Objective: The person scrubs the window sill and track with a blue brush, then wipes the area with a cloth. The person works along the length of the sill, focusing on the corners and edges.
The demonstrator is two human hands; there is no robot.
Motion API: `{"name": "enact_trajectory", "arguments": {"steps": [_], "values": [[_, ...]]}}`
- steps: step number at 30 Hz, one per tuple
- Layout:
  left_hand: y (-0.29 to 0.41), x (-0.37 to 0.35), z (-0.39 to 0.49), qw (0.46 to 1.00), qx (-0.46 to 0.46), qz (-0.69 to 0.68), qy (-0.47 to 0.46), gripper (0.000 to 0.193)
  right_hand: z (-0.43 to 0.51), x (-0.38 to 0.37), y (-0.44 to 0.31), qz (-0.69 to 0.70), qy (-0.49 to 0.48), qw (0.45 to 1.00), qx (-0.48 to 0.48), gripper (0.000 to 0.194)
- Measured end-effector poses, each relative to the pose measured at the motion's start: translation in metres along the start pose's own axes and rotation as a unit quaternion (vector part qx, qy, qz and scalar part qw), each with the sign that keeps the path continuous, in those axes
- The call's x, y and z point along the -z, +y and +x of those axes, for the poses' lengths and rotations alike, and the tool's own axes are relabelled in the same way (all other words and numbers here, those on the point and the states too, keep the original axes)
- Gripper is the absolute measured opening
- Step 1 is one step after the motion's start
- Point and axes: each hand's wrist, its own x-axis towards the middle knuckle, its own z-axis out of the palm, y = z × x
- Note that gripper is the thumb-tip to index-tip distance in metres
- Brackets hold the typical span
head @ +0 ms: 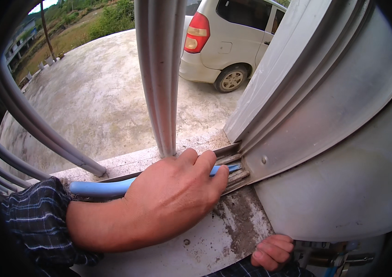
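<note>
My left hand [182, 190] reaches across from the left, back upward, its fingers closed around a long blue tool [102, 188]. The tool's rounded handle end sticks out towards my wrist. Its narrow tip shows beyond my fingers, down in the grooved metal window track [235, 178], at the corner by the frame. The middle of the tool is hidden by my hand. At the lower right, my right hand [275, 252] is curled at the front edge of the window sill [182, 247]; nothing shows in it, though its palm is hidden. Dark dirt [241, 221] covers part of the sill below the track.
Upright metal bars [161, 76] stand just outside the track. The window frame [282, 79] and a pale panel [337, 180] bound the right side. Below the panel are pipe fittings [327, 259]. Outside, a white van [230, 38] stands on concrete paving [88, 97].
</note>
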Motion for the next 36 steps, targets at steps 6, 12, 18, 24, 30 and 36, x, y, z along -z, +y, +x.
{"name": "enact_trajectory", "arguments": {"steps": [6, 12, 18, 24, 30, 36], "values": [[-0.002, -0.001, -0.009, 0.998, -0.052, 0.029, 0.008, 0.024, 0.02, 0.011, -0.002, 0.053, -0.07, 0.996, -0.003, 0.008], [-0.007, 0.009, -0.013, 0.994, 0.025, -0.1, -0.039, 0.032, 0.005, 0.001, -0.006, -0.006, -0.004, 1.0, -0.015, 0.009], [0.011, 0.054, -0.036, 0.978, 0.059, -0.113, -0.162, 0.043, 0.01, 0.004, -0.004, 0.01, -0.034, 0.999, -0.022, 0.011], [0.018, 0.071, -0.02, 0.961, 0.087, -0.025, -0.261, 0.04, 0.001, 0.004, 0.0, 0.008, -0.012, 1.0, -0.006, 0.011], [0.03, 0.085, 0.003, 0.922, 0.185, -0.064, -0.333, 0.034, 0.004, 0.007, 0.005, 0.066, -0.037, 0.997, 0.022, 0.008], [0.043, 0.073, 0.036, 0.935, 0.17, -0.063, -0.305, 0.023, -0.023, 0.017, 0.001, 0.083, -0.029, 0.996, 0.026, 0.008]]}}
